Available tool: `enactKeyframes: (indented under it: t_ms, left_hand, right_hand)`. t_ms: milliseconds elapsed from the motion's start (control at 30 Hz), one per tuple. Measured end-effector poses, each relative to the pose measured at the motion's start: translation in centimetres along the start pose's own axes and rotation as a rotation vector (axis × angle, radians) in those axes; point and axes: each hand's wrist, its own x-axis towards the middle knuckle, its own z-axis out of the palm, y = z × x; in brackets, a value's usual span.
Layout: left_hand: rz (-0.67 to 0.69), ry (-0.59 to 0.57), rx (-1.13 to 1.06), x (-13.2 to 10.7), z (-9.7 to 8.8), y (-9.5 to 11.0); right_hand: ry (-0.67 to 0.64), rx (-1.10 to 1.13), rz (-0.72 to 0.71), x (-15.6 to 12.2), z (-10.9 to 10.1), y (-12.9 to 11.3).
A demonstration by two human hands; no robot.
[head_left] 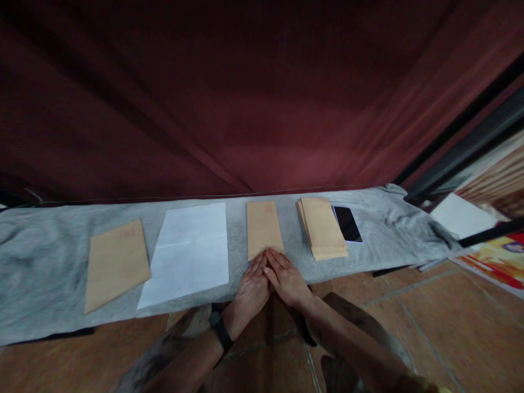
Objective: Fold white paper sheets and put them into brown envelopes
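A narrow brown envelope (264,226) lies lengthwise on the grey cloth (49,240), straight ahead of me. My left hand (251,286) and my right hand (284,278) rest side by side at its near end, fingers stretched flat and pressing on the envelope's lower edge. Both hands hold nothing. A black band sits on my left wrist.
Left of the envelope lies a white paper sheet (190,254), then a large brown envelope (117,262). To the right are a stack of brown envelopes (325,226) and a black phone (347,224). A dark red curtain hangs behind. Tiled floor lies below, with papers at the far right.
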Motion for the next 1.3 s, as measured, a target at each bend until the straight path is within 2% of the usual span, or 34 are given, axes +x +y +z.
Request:
enactKeyframes:
  t_ms: [200,467,700,1067,1133,1300]
  left_hand:
    - [-0.022,0.047,0.044,-0.5,0.1,0.1]
    - [-0.085,0.026,0.000,-0.8,-0.3,-0.1]
    - [-0.121,0.028,0.048,-1.6,-0.3,-0.6]
    - [-0.180,0.099,0.108,-2.2,-1.0,-1.1]
    - [-0.171,0.095,0.104,-2.0,-1.2,-0.9]
    - [-0.029,0.038,0.050,-0.8,-1.5,0.6]
  right_hand:
    - [0.033,-0.070,-0.045,-1.4,1.1,0.4]
    - [0.056,-0.167,-0.047,-1.8,0.9,0.9]
    - [0.069,-0.226,-0.024,-2.4,0.6,1.4]
    - [0.105,-0.293,0.023,-2.9,0.4,2.3]
    - [0.097,-0.299,0.024,-2.9,0.4,2.2]
    - [0.084,-0.286,0.060,-2.8,0.3,1.9]
